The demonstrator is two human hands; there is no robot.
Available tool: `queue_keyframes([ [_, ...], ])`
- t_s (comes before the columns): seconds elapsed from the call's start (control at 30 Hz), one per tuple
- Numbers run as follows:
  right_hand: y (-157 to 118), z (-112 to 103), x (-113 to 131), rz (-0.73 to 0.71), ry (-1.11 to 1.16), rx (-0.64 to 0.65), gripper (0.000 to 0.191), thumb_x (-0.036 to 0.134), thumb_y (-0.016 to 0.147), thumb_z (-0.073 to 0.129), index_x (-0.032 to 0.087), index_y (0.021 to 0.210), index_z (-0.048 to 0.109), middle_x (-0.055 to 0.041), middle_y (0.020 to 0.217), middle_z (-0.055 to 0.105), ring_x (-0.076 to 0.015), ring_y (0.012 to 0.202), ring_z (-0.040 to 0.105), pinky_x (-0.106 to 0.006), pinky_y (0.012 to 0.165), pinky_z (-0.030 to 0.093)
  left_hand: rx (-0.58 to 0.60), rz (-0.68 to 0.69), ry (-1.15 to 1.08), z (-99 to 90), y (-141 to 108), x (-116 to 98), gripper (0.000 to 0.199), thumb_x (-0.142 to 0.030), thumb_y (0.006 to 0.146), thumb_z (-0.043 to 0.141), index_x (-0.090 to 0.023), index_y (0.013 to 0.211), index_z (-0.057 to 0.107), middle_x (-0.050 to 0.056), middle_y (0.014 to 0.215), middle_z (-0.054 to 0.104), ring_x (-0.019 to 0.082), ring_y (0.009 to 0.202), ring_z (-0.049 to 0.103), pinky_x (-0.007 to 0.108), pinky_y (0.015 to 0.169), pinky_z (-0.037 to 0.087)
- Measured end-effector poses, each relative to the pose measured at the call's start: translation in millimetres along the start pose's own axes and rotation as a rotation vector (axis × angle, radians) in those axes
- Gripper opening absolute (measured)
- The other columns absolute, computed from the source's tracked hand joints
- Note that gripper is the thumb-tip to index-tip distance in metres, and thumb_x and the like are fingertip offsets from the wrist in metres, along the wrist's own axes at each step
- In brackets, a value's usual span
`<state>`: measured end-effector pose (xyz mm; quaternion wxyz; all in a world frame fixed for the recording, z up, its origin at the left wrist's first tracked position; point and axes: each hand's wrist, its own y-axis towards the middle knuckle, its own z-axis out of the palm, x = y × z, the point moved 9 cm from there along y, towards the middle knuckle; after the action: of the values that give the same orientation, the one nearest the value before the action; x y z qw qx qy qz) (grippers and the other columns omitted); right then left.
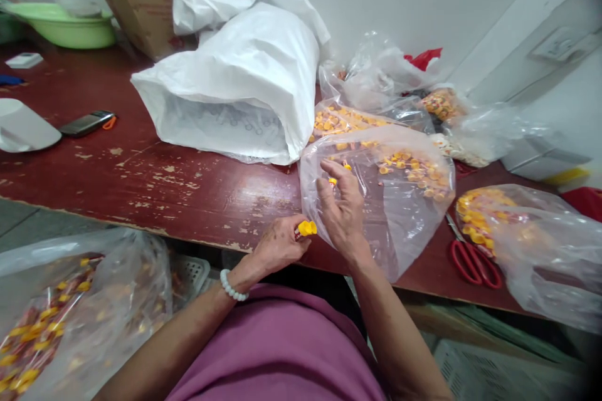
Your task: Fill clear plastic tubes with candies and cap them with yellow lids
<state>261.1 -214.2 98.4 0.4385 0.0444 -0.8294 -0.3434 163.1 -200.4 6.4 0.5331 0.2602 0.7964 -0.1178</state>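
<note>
My left hand (282, 241) is closed near the table's front edge, holding a small tube with a yellow flared cap (306, 228). A patterned, reddish part of the tube shows beside my fingers; the rest is hidden in my grip. My right hand (343, 210) is over the mouth of a clear plastic bag (395, 238), fingers curved and thumb apart from them. Small yellow-capped pieces (414, 169) are loose inside that bag. One yellow piece shows through the gap between thumb and fingers; it seems to lie behind them. Left of this bag, a white sack (263, 56) gapes open, with clear tubes (249, 122) inside.
Red-handled scissors (475, 263) rest at the right beside another bag of yellow pieces (484, 213). A phone-like device (88, 123) is at left on the worn red table (117, 182). Below left hangs a large bag of yellow-capped tubes (42, 326). A cardboard box (136, 0) stands behind.
</note>
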Motion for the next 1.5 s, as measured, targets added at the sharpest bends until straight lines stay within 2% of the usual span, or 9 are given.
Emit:
queue_keyframes([
  [0.17,-11.6,55.3,-0.6,-0.093,-0.106,0.249,0.044,0.039,0.086,0.057,0.025,0.127,0.051,-0.0071,0.133,0.052,-0.0233,0.122,0.045,-0.043,0.105,0.031,-0.013,0.050,0.078,6.7,-5.8,1.2,0.015,-0.008,0.063,0.058,-0.017,0.069,0.067,0.007,0.067,0.064,0.020,0.064,0.055,0.030,0.061,0.040],
  [0.37,-12.2,28.5,-47.8,0.333,0.273,0.068,0.042,0.046,0.096,0.028,0.022,0.122,0.051,-0.0068,0.118,0.060,-0.0166,0.097,0.060,-0.034,0.084,0.047,0.064,-0.227,-0.310,5.8,-9.1,17.7,0.009,-0.014,0.060,0.062,-0.014,0.069,0.060,-0.002,0.060,0.054,0.009,0.053,0.045,0.021,0.049,0.034],
  [0.53,-33.7,33.5,-9.3,0.000,0.076,0.379,0.039,0.041,0.091,0.044,0.021,0.122,0.052,-0.0088,0.122,0.056,-0.0200,0.114,0.051,-0.039,0.098,0.040,0.118,-0.364,-0.690,10.1,-15.3,24.4,0.015,-0.024,0.064,0.066,-0.015,0.072,0.056,-0.008,0.050,0.040,0.004,0.041,0.027,0.018,0.040,0.021],
  [0.63,-58.2,51.6,9.1,-0.222,-0.098,0.519,0.062,0.046,0.079,0.061,0.016,0.131,0.044,-0.0137,0.128,0.053,-0.0260,0.119,0.048,-0.044,0.099,0.039,0.073,-0.363,-0.828,3.9,-17.4,24.0,0.010,-0.017,0.061,0.063,-0.014,0.067,0.055,-0.005,0.055,0.047,0.005,0.046,0.037,0.019,0.044,0.028],
  [0.73,-72.4,65.6,15.0,-0.323,-0.176,0.552,0.073,0.048,0.073,0.068,0.014,0.132,0.041,-0.0163,0.124,0.057,-0.0288,0.114,0.052,-0.045,0.094,0.043,0.011,-0.393,-0.876,-2.8,-22.7,26.8,0.008,-0.008,0.054,0.057,-0.013,0.061,0.055,-0.002,0.059,0.053,0.008,0.054,0.046,0.019,0.051,0.036],
  [1.13,-102.2,124.7,43.0,-0.575,-0.156,0.700,0.062,0.039,0.070,0.071,0.011,0.121,0.049,-0.0171,0.113,0.063,-0.0296,0.099,0.061,-0.044,0.085,0.052,-0.257,-0.509,-1.103,-27.7,-71.8,79.4,0.014,-0.006,0.044,0.056,-0.013,0.057,0.055,-0.003,0.048,0.052,0.008,0.042,0.048,0.019,0.041,0.037],
  [1.33,-108.4,156.2,62.1,-0.502,0.029,0.886,0.065,0.039,0.077,0.065,0.018,0.134,0.039,-0.0148,0.138,0.046,-0.0283,0.118,0.053,-0.043,0.092,0.050,-0.430,-0.499,-1.007,-76.6,-116.8,106.5,0.013,-0.008,0.051,0.064,-0.011,0.062,0.060,-0.001,0.054,0.057,0.009,0.045,0.052,0.020,0.046,0.043],
  [1.4,-94.5,153.6,50.9,-0.413,0.070,0.848,0.075,0.042,0.078,0.064,0.018,0.141,0.030,-0.0164,0.146,0.033,-0.0285,0.123,0.049,-0.043,0.094,0.049,-0.566,-0.593,-0.971,-109.0,-145.9,131.9,0.015,-0.014,0.055,0.069,-0.011,0.067,0.061,0.000,0.054,0.058,0.012,0.044,0.054,0.024,0.046,0.047],
  [1.5,-68.4,140.8,14.3,-0.249,0.045,0.721,0.066,0.044,0.080,0.062,0.019,0.137,0.038,-0.0157,0.133,0.049,-0.0260,0.108,0.059,-0.044,0.093,0.049,-0.885,-0.716,-0.931,-172.4,-205.8,179.1,0.018,-0.012,0.059,0.069,-0.014,0.075,0.060,-0.002,0.054,0.058,0.012,0.043,0.056,0.025,0.049,0.049],
])
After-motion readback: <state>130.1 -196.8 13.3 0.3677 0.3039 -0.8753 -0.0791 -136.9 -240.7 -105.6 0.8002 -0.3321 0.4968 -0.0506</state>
